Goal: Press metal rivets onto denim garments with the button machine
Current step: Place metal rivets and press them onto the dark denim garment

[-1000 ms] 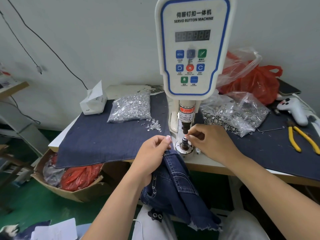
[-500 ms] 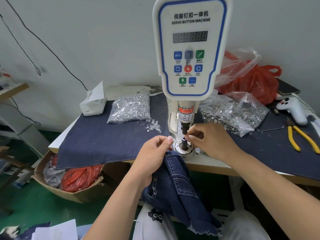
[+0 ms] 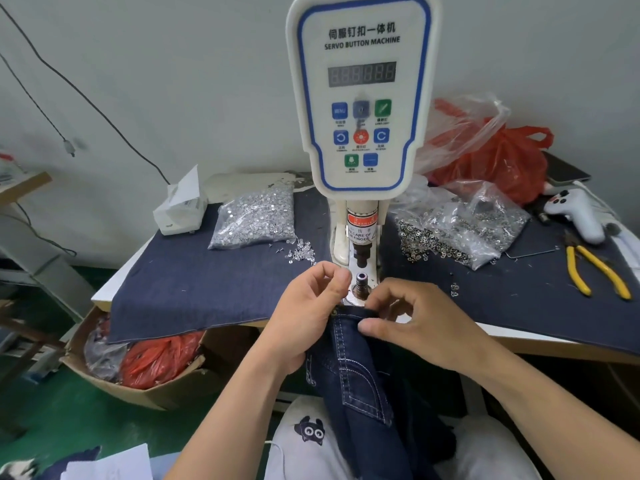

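A single wide-angle view looks from the person's head forward and down, close over the table [image 3: 221, 289] edge. The button machine [image 3: 360, 98] stands straight ahead and fills the upper middle, both forearms reach in from below, and the lap shows at the bottom edge. The wall closes the background.

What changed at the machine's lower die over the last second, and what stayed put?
The right hand left the lower die, came down toward the person and took hold of the denim garment at its top edge. The left hand kept its grip on that edge. The garment sits just short of the die. Rivet bags and pliers stayed put.
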Demonstrator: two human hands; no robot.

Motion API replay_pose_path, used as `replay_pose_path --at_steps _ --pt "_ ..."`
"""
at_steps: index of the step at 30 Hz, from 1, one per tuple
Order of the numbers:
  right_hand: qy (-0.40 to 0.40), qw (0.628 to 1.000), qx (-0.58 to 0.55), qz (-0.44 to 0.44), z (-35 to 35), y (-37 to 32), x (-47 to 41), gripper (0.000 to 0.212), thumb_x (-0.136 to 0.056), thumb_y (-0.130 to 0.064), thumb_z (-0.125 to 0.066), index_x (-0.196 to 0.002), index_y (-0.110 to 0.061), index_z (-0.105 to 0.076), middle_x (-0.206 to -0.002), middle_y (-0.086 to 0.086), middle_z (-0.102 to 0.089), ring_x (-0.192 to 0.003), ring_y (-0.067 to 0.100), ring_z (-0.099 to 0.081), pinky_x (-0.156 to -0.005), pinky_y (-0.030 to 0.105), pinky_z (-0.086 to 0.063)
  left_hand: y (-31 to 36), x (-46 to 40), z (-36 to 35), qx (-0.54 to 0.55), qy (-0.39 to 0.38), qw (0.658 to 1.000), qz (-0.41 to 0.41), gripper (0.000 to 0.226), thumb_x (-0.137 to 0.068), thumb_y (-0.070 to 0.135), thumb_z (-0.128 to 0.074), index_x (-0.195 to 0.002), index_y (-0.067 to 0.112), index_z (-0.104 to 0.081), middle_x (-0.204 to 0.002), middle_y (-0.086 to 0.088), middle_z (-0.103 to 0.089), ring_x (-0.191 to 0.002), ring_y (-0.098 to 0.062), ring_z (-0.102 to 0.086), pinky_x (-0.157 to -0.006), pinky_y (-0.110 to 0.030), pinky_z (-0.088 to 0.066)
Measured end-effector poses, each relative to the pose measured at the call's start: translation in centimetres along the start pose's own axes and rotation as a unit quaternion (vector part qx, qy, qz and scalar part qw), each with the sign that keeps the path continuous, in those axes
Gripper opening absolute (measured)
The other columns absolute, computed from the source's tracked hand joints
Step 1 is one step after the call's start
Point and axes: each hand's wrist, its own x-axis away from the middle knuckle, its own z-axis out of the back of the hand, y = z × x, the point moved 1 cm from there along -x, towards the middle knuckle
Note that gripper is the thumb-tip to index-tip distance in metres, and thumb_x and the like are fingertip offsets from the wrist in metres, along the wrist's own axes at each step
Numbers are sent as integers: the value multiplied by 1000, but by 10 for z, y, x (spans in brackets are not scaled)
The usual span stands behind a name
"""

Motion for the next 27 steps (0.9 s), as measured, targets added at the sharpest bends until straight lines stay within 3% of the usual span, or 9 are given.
replay_pose_path --at_steps 4,7,11,14,17,20,24,27 --pt "-18 997 -72 -3 10 2 2 15 -86 -38 -81 -85 -30 -68 -85 -9 -72 -79 6 -64 -76 21 -49 -1 4 7 -109 -78 991 -31 18 -91 52 -70 -83 35 -71 -81 13 -69 -77 -3 -63 -72 -21 -51" --pt "-44 994 -98 -33 17 6 3 22 -80 -51 -75 -85 -31 -68 -83 -8 -71 -79 5 -62 -75 20 -47 -2 9 13 -153 -152 976 -14 21 -94 42 -78 -105 24 -79 -101 2 -79 -95 -17 -75 -87 -34 -59" --pt "-150 985 40 -73 25 18 0 19 -92 -53 -68 -82 -37 -65 -86 -19 -63 -77 -14 -52 -70 2 -34 -10 11 20 -48 -122 991 -43 24 -98 23 -74 -114 6 -74 -108 -17 -73 -101 -30 -70 -91 -40 -56" --pt "-173 978 59 -102 29 25 -2 16 -99 -45 -61 -83 -44 -63 -102 -12 -53 -83 -16 -50 -74 4 -31 -22 12 19 57 -102 993 4 21 -98 23 -70 -105 3 -69 -101 -20 -69 -90 -29 -67 -82 -36 -57" --pt "-128 986 -30 -98 29 28 -8 18 -101 -41 -61 -85 -33 -65 -89 -14 -60 -80 -3 -53 -79 17 -38 -24 7 18 46 -53 996 48 19 -99 32 -64 -91 15 -64 -87 -9 -63 -78 -19 -60 -71 -27 -51" --pt "-61 987 -100 -114 25 30 -16 27 -87 -47 -62 -73 -25 -61 -72 -4 -47 -71 12 -43 -70 29 -35 -21 -3 14 -39 -32 997 54 26 -101 42 -57 -80 27 -63 -82 4 -63 -77 -10 -57 -72 -24 -47" --pt "22 977 -149 -151 13 41 -27 45 -75 -57 -63 -70 -13 -55 -69 4 -39 -66 20 -35 -63 35 -30 -22 -19 4 -116 34 991 58 32 -98 48 -50 -72 30 -49 -74 13 -52 -72 -6 -49 -74 -33 -40" --pt "48 964 -195 -175 5 51 -33 37 -74 -56 -65 -63 -21 -60 -60 -3 -40 -58 13 -35 -56 31 -28 -24 -28 2 -147 66 985 61 32 -96 50 -48 -73 29 -46 -74 11 -50 -74 -10 -47 -77 -39 -39"
